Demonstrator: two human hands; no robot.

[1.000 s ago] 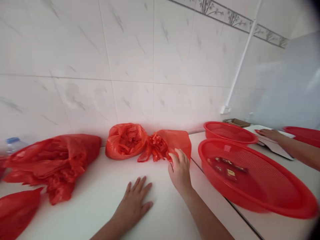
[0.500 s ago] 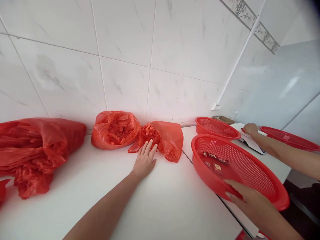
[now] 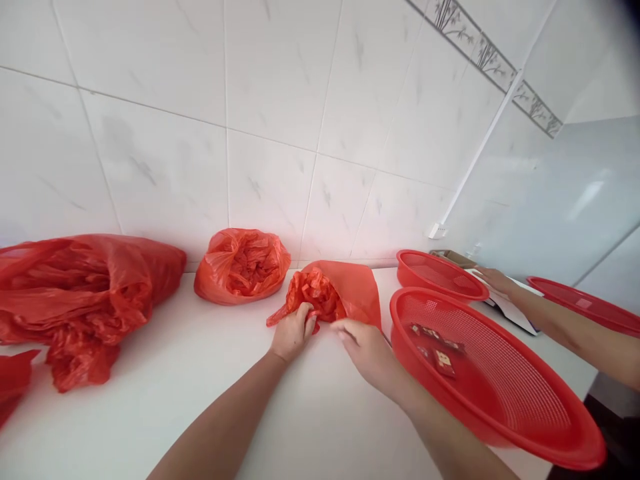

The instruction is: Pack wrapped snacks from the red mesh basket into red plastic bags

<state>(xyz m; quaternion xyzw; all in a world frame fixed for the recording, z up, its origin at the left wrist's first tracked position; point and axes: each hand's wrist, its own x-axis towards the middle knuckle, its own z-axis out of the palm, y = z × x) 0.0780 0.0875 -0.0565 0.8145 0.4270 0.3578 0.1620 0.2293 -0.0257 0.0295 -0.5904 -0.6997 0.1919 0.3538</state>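
Observation:
My left hand [image 3: 293, 333] is closed on the crumpled edge of a red plastic bag [image 3: 360, 290], which lies on its side with more crumpled red plastic in its mouth. Just right of that mouth, my right hand [image 3: 367, 350] hovers with loosely bent fingers, nothing visible in them. Beside my right forearm stands a large red plastic basket [image 3: 520, 347] with mesh sides. A few small wrapped packets [image 3: 444, 363] lie on its bottom.
A second red bag [image 3: 243, 267] stands by the tiled wall, and a bigger red bag [image 3: 150, 280] lies left. Behind the large basket is a smaller red basket [image 3: 440, 277]. Another person's hand [image 3: 493, 280] reaches in from the right, near another red basket [image 3: 585, 300].
My right hand has let go of the large basket and moved left to the red bag. My left hand, flat before, has closed on the bag's edge.

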